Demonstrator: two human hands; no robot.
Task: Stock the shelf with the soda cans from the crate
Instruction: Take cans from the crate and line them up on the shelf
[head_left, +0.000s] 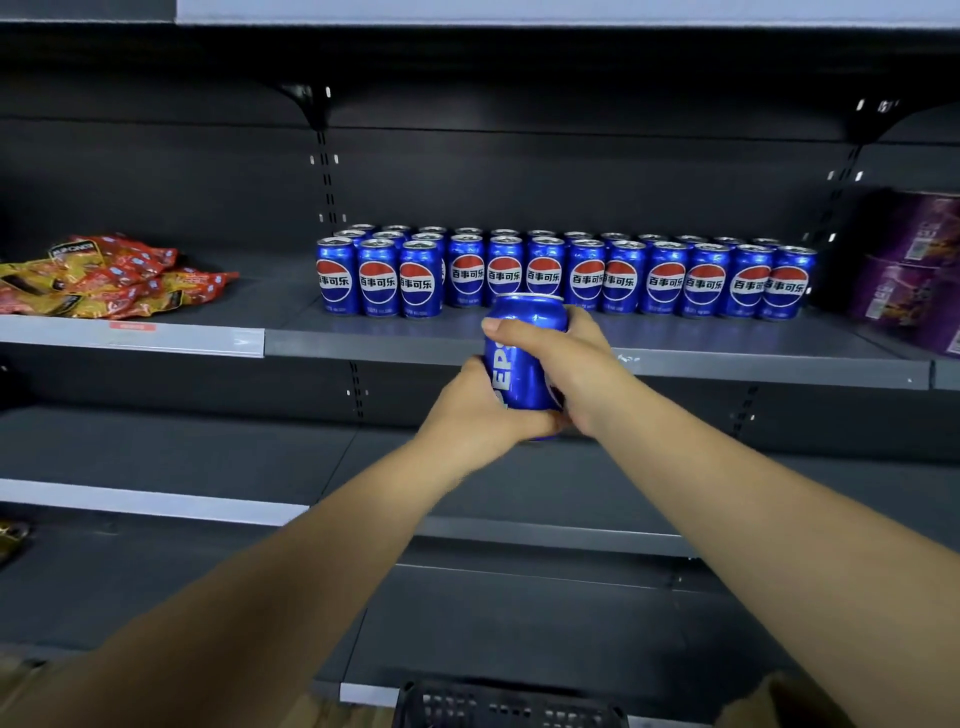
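Cans (566, 275) on shelf (727, 358), snack bags (104, 275) left

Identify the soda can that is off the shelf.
The can gripped by left hand and right hand; the other cans stand in rows on the shelf.

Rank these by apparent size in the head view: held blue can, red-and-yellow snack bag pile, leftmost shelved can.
Largest: pile of red-and-yellow plastic snack bags
Middle: held blue metal soda can, enlarged by nearness to the camera
Smallest: leftmost shelved blue metal soda can
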